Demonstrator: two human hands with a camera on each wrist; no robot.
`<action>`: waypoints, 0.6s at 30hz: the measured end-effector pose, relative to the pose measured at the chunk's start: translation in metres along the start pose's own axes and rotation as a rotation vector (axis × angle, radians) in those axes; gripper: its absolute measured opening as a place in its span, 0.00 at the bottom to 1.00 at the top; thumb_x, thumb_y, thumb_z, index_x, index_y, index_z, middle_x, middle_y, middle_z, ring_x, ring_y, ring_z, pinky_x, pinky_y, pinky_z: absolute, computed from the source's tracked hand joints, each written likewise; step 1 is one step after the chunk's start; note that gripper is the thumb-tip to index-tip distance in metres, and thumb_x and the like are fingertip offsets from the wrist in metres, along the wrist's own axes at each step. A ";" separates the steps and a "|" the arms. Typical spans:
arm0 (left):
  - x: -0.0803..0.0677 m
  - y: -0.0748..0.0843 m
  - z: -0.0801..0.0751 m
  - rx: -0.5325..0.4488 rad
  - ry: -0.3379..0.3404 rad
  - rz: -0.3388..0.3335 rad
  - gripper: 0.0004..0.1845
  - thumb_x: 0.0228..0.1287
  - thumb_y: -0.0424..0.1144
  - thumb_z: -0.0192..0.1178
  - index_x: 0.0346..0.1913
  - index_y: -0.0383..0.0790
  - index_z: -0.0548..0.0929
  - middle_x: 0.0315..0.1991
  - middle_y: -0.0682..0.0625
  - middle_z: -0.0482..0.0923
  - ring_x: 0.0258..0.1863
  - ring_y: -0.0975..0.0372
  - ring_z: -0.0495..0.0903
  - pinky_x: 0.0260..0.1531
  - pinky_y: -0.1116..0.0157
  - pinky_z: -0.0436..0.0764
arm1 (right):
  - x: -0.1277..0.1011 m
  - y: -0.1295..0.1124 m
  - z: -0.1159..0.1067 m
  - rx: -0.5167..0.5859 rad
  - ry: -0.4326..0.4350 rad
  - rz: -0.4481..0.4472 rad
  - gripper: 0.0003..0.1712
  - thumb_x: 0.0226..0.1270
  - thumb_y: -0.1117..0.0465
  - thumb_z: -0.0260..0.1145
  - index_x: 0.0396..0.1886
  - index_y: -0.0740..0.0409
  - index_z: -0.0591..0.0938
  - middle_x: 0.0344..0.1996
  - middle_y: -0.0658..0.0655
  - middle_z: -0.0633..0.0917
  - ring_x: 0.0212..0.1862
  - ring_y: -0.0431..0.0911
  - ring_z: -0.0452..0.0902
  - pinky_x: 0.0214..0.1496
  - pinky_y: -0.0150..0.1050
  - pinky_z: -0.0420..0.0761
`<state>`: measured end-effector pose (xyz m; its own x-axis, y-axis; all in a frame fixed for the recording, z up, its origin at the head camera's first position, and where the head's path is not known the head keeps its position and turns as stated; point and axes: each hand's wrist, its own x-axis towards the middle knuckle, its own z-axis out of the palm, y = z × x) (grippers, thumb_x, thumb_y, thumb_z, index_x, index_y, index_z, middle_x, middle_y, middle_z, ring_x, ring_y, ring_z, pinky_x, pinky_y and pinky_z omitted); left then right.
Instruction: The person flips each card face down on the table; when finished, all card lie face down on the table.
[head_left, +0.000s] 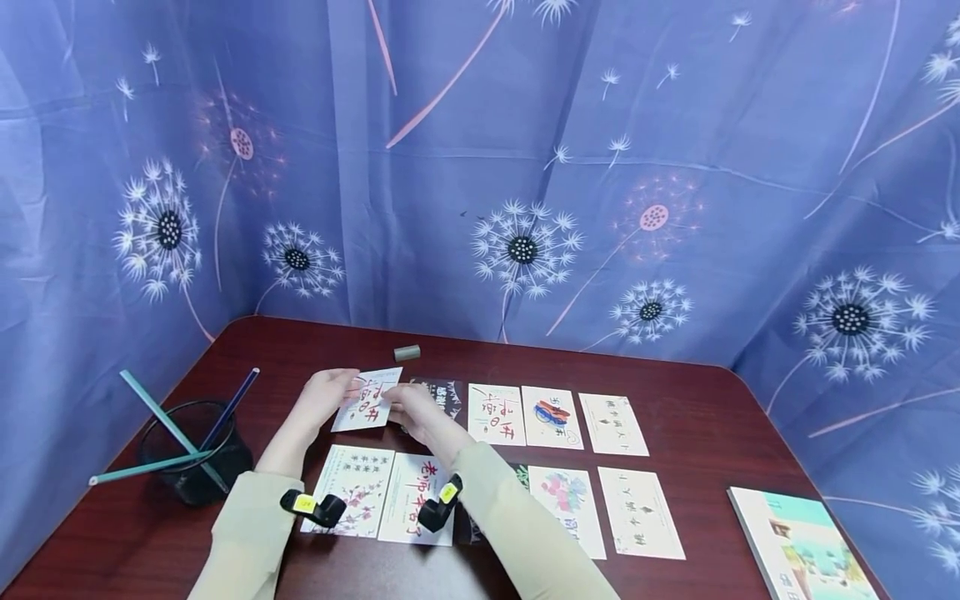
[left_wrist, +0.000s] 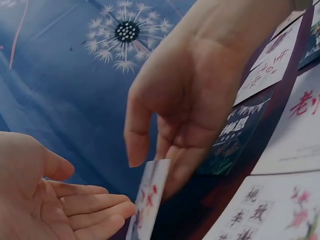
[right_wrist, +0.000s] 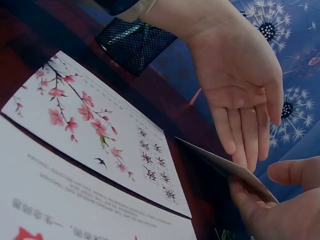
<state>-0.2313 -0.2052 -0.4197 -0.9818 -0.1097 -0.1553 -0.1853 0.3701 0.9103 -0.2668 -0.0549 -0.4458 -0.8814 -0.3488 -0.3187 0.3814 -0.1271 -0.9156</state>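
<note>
One card (head_left: 366, 408), we judged, was light, stiff, best held by its nine- and three-o'clock edges, left hand (head_left: 328, 395) and right hand (head_left: 422, 412) unclamped.

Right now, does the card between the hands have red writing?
Yes, the head view shows red characters on the white card between the left hand and right hand.

Cannot fully see, right of the held card (head_left: 366, 406), the dark card (head_left: 452, 395) behind the right hand (head_left: 422, 412), or, farther right, the book (head_left: 806, 542) cropped below.
</note>
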 end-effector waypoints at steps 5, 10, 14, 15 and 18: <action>-0.003 0.006 0.006 -0.080 -0.076 -0.001 0.27 0.79 0.40 0.36 0.65 0.17 0.65 0.60 0.27 0.73 0.61 0.44 0.76 0.61 0.54 0.77 | -0.001 -0.002 0.000 0.016 -0.013 -0.020 0.18 0.65 0.72 0.55 0.53 0.78 0.74 0.46 0.65 0.82 0.44 0.46 0.81 0.62 0.47 0.80; -0.003 0.006 0.005 -0.094 -0.090 -0.001 0.29 0.80 0.42 0.35 0.65 0.16 0.64 0.61 0.26 0.72 0.63 0.43 0.73 0.64 0.52 0.75 | -0.002 -0.005 0.000 0.042 -0.044 -0.022 0.19 0.66 0.71 0.54 0.54 0.79 0.73 0.38 0.58 0.81 0.33 0.38 0.77 0.63 0.46 0.79; -0.004 0.008 0.003 -0.106 -0.076 0.023 0.29 0.80 0.44 0.36 0.66 0.17 0.64 0.60 0.27 0.72 0.63 0.43 0.73 0.65 0.52 0.74 | -0.006 -0.010 0.002 0.039 -0.069 -0.050 0.23 0.68 0.67 0.52 0.58 0.80 0.72 0.48 0.68 0.83 0.31 0.36 0.77 0.64 0.45 0.79; -0.004 0.009 0.002 -0.111 -0.064 0.033 0.30 0.80 0.44 0.38 0.66 0.17 0.65 0.60 0.27 0.73 0.63 0.43 0.74 0.65 0.53 0.74 | -0.007 -0.012 0.003 0.037 -0.077 -0.061 0.24 0.69 0.65 0.51 0.59 0.80 0.72 0.52 0.72 0.81 0.34 0.39 0.80 0.64 0.46 0.78; -0.005 0.014 0.000 -0.134 -0.012 0.042 0.30 0.78 0.46 0.43 0.66 0.19 0.66 0.59 0.29 0.75 0.59 0.47 0.78 0.63 0.55 0.76 | -0.009 -0.018 0.006 0.028 -0.096 -0.096 0.27 0.70 0.62 0.50 0.62 0.79 0.70 0.59 0.76 0.76 0.52 0.53 0.83 0.65 0.47 0.77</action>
<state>-0.2287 -0.1995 -0.4059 -0.9892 -0.0853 -0.1193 -0.1371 0.2475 0.9591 -0.2644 -0.0556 -0.4246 -0.8838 -0.4211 -0.2038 0.3056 -0.1897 -0.9331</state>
